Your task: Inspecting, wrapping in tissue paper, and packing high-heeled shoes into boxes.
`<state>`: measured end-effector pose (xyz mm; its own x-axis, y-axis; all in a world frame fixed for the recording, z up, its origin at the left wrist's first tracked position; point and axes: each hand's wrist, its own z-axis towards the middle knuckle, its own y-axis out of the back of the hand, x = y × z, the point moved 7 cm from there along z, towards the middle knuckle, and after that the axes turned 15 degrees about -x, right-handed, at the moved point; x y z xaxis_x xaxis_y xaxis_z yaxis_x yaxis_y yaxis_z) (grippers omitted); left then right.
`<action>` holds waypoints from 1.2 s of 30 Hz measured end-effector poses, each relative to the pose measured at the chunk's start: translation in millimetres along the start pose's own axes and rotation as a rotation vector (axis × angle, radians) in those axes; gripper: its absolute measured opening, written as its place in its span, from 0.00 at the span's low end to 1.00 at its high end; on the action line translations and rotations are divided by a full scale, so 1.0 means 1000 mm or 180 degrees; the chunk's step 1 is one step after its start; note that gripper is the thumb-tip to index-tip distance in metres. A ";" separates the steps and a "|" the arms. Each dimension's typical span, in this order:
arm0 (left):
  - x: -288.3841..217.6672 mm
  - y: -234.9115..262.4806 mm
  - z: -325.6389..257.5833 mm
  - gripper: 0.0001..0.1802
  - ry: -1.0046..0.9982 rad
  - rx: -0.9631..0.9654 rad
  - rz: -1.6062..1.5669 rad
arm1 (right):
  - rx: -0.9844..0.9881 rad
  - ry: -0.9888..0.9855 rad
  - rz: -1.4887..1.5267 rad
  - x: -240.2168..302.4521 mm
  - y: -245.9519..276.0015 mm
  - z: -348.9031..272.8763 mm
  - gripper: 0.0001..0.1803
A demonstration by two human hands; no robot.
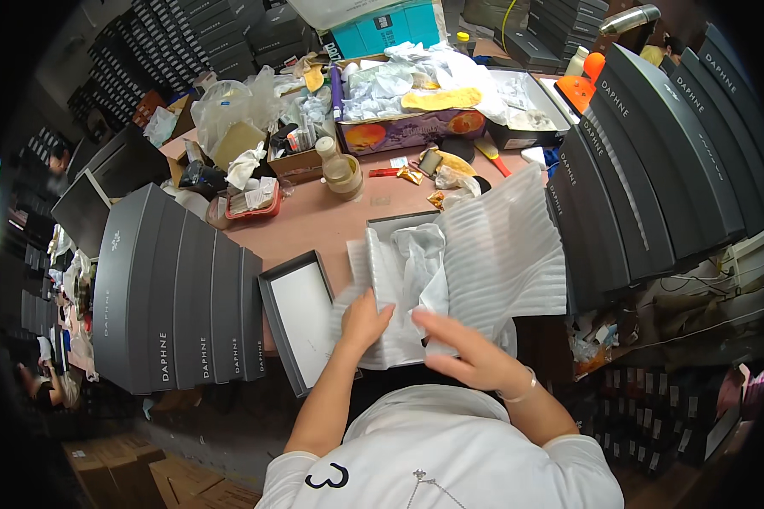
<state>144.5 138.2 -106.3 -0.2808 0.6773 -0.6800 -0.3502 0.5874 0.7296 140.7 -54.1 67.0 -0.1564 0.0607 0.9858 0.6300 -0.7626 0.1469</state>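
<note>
A capped bottle (343,176) is standing on the pink table (314,227), and left of it, on my feed, I'm seeing a red tray (265,211) holding small white pieces (252,197). Farther back, a fruit-printed carton (412,132) is brimming with crumpled paper (365,89); behind it, a teal box (382,34) is showing.

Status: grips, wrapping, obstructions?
Left grip at white foam sheet, hold unclear; right grip open. Crumpled tissue lies on sheet. Sheet's right flap spread past box.

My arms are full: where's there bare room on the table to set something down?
The bare pink tabletop lies between the left row of boxes, the bottle and the shallow box. It's crowded behind the bottle, around the heaped carton, and where the white wrapping spreads.
</note>
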 end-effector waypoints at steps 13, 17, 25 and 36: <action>-0.023 0.124 -0.020 0.28 0.0351 -0.0464 -0.1775 | -0.1286 -0.0647 0.1677 -0.111 0.002 0.082 0.41; 0.025 0.015 -0.040 0.35 0.2158 0.0053 -0.3659 | -0.1127 -0.1340 0.1686 -0.244 0.009 0.096 0.34; -0.009 0.060 -0.041 0.39 0.0573 -0.0918 -0.1736 | -0.1041 0.0156 -0.1647 -0.106 0.004 0.098 0.36; -0.033 0.026 -0.003 0.35 0.1565 0.0001 -0.4037 | -0.1253 0.0847 -0.1575 -0.043 0.009 0.134 0.29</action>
<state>142.0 129.1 -65.1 -0.0555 -0.5507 -0.8328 -0.6034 0.6830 -0.4115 254.9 22.6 36.9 -0.5680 0.3404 0.7493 0.1205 -0.8662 0.4849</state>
